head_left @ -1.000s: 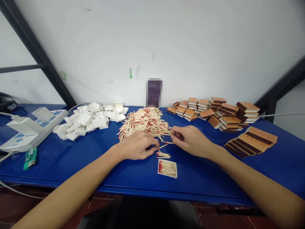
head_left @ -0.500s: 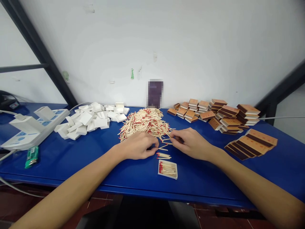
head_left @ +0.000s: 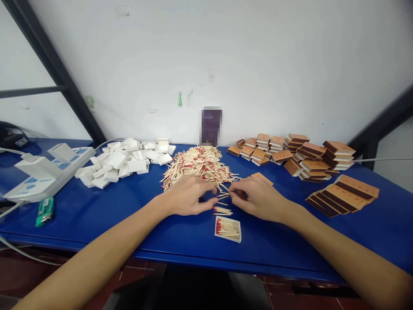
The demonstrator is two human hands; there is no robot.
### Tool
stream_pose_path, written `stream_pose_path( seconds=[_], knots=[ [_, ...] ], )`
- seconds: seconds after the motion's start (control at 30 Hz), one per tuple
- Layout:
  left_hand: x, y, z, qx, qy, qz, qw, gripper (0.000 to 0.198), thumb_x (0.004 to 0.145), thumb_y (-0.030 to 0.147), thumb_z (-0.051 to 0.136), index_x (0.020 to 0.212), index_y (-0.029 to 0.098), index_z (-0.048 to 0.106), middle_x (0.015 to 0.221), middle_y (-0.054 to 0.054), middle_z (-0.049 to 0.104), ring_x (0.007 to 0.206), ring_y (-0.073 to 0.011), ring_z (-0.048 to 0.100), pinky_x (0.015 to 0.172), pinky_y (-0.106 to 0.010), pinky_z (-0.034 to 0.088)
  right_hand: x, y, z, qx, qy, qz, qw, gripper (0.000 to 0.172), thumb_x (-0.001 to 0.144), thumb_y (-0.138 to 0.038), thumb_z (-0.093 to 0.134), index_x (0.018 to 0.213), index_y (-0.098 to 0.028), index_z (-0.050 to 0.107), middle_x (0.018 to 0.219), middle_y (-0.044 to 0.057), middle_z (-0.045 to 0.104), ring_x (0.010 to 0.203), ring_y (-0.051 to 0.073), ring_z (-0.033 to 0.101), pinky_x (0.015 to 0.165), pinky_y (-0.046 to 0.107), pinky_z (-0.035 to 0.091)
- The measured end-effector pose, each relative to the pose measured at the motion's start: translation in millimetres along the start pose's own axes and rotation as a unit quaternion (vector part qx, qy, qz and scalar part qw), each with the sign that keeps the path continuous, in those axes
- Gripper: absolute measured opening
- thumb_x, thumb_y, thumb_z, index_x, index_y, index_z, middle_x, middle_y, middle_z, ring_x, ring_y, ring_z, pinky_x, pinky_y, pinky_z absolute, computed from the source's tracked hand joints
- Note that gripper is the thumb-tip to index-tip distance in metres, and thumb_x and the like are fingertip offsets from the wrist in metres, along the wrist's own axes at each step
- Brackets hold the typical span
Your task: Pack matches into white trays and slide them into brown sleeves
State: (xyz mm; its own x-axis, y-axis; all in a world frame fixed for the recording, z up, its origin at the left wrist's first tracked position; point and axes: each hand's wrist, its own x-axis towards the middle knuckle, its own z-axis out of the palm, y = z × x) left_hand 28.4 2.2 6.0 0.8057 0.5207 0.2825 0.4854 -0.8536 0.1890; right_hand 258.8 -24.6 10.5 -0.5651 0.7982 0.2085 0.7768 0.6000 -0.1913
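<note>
Nearest you on the blue bench [head_left: 135, 230], the matchbox tray [head_left: 227, 229] lies open and well filled, its red heads toward your left; a sleeve edge or wrist dropping onto its rim could tip it and spill the sticks. Just beyond it sits a small row of matches [head_left: 222, 211], loosely lined up, which a low thumb could easily knock askew. Past that, your left hand [head_left: 216, 195] has thumb and forefinger parted beside a few loose matches [head_left: 223, 196], while your right hand [head_left: 230, 192] curls in from the other side with its tips close together; whether a stick is pinched there, you cannot tell from this view. With both sets of fingertips so close, they could bump and turn a match the wrong way round. Behind them, the match heap [head_left: 201, 165] nearly meets your knuckles, so a brush against its front slope could send more sticks sliding into the row. Close behind your right hand lies a matchbox sleeve [head_left: 263, 178], which a backward swing might push away.
</note>
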Motion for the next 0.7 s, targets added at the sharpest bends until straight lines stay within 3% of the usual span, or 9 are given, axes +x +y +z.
stream_pose_path(
  seconds=[0.37,0.63,0.7],
  knots=[
    [0,-6,3.4,0.023,-0.02,0.038,0.999,0.019,0.093,0.026,0.051,0.09,0.018,0.068,0.072,0.0,0.064,0.063,-0.0128,0.056,0.062,-0.026,0.036,0,7,3,0.041,0.047,-0.002,0.998,0.019,0.086,-0.025,0.052,0.077,-0.019,0.068,0.06,0.0,0.062,0.053,0.012,0.051,0.057,0.026,0.029],
    [0,-6,2.9,0.036,-0.028,0.036,0.998,0.021,0.094,0.026,0.049,0.092,0.019,0.068,0.073,0.0,0.065,0.066,-0.0138,0.058,0.064,-0.027,0.038,2,9,4,0.062,0.115,0.014,0.991,0.021,0.084,-0.025,0.049,0.064,-0.018,0.051,0.056,-0.004,0.054,0.052,0.01,0.044,0.07,0.03,0.033],
    [0,-6,2.7,0.041,-0.026,0.04,0.998,0.021,0.094,0.025,0.048,0.091,0.018,0.068,0.074,-0.001,0.065,0.067,-0.0141,0.058,0.065,-0.027,0.039,1,8,1,0.07,0.129,0.032,0.989,0.023,0.082,-0.023,0.046,0.06,-0.019,0.048,0.051,-0.005,0.05,0.05,0.01,0.04,0.067,0.03,0.032]
  ],
)
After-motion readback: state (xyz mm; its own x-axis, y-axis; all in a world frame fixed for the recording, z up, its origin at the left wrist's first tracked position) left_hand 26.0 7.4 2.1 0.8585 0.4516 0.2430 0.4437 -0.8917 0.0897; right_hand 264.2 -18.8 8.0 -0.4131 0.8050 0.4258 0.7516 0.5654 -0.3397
